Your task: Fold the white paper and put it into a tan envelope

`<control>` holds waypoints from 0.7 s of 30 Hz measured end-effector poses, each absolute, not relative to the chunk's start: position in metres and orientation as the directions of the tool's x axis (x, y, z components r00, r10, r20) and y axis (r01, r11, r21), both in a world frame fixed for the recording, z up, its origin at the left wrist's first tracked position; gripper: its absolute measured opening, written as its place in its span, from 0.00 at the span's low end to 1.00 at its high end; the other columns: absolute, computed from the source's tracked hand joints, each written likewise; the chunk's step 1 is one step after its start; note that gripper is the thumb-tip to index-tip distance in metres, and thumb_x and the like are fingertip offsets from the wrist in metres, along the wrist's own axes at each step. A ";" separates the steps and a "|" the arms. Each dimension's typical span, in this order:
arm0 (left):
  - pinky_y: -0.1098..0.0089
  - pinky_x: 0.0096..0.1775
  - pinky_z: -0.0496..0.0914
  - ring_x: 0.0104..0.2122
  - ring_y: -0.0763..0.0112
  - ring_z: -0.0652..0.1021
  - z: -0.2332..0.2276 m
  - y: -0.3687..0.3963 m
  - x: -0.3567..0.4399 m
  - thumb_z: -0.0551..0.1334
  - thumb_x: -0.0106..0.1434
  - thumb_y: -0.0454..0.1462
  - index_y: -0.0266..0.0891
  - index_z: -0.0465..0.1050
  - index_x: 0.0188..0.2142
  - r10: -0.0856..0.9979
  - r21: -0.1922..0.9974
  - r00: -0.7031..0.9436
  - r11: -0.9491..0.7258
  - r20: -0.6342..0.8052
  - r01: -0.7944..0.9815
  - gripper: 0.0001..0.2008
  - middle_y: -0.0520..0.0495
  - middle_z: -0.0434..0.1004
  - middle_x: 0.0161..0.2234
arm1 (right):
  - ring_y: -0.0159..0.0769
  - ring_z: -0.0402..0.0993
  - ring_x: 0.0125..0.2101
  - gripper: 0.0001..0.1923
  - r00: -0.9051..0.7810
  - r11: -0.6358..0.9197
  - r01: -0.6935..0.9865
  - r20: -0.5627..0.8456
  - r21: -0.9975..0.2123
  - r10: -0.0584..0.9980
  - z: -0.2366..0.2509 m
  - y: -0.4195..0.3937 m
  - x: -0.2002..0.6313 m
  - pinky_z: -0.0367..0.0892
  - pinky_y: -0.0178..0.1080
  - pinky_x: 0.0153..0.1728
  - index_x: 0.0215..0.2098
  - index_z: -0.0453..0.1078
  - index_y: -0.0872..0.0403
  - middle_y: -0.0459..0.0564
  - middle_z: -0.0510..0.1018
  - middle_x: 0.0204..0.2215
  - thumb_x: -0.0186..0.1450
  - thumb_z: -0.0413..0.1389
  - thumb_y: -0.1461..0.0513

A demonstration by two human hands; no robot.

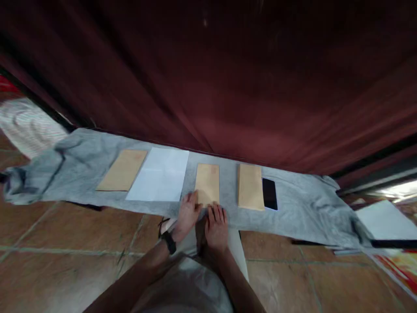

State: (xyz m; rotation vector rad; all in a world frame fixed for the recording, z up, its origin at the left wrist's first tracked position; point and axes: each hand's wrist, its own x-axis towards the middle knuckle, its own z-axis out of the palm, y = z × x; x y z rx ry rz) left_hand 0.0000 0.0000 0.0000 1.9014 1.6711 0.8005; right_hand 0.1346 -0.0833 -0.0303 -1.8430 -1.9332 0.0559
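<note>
A grey cloth [293, 208] lies spread on a tiled floor, below a dark red curtain. On it, from left to right, lie a brown envelope [123, 170], a white sheet [159, 174], a second brown envelope [207, 181], a third brown envelope [250, 186] and a black phone [269, 194]. My left hand [188, 214], with a black watch on the wrist, rests at the near left corner of the middle envelope. My right hand [216, 224] lies flat, fingertips on that envelope's near edge. Neither hand grips anything.
The curtain [228, 87] hangs right behind the cloth. A white sheet [384, 219] on a dark board lies at the right, beside colourful printed material [404, 265]. Striped fabric [29, 126] sits at the far left. Brown floor tiles [65, 234] fill the near ground.
</note>
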 end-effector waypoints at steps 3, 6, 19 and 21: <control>0.56 0.55 0.72 0.49 0.56 0.79 -0.001 0.009 0.001 0.65 0.57 0.29 0.35 0.64 0.64 0.999 0.815 0.041 -0.017 -0.008 0.579 0.34 0.40 0.78 0.49 | 0.46 0.59 0.67 0.23 0.018 0.093 0.937 0.315 -0.335 0.949 -0.031 -0.084 0.133 0.52 0.55 0.68 0.65 0.67 0.56 0.59 0.69 0.66 0.74 0.47 0.64; 0.59 0.48 0.76 0.41 0.60 0.82 -0.005 0.015 0.004 0.64 0.56 0.29 0.36 0.60 0.66 0.989 0.940 0.037 0.121 -0.140 0.319 0.37 0.45 0.82 0.41 | 0.46 0.61 0.67 0.23 0.035 0.079 0.938 0.321 -0.337 0.947 -0.027 -0.083 0.130 0.53 0.55 0.67 0.65 0.66 0.56 0.58 0.68 0.66 0.74 0.47 0.64; 0.66 0.45 0.75 0.41 0.67 0.79 0.016 -0.013 0.032 0.72 0.57 0.43 0.42 0.61 0.67 0.984 0.998 0.170 0.060 -0.062 0.013 0.40 0.43 0.76 0.49 | 0.41 0.81 0.34 0.15 0.428 -0.090 0.386 0.092 -0.918 0.899 0.012 -0.048 0.159 0.75 0.40 0.38 0.39 0.79 0.55 0.55 0.85 0.35 0.72 0.51 0.58; 0.65 0.46 0.74 0.42 0.66 0.79 0.010 -0.015 0.029 0.72 0.57 0.46 0.40 0.67 0.63 0.992 0.995 0.075 0.098 -0.098 0.000 0.36 0.43 0.77 0.46 | 0.40 0.80 0.31 0.16 0.466 -0.076 0.003 -0.065 -0.997 0.882 0.017 -0.046 0.163 0.76 0.41 0.37 0.32 0.77 0.54 0.52 0.83 0.30 0.68 0.56 0.52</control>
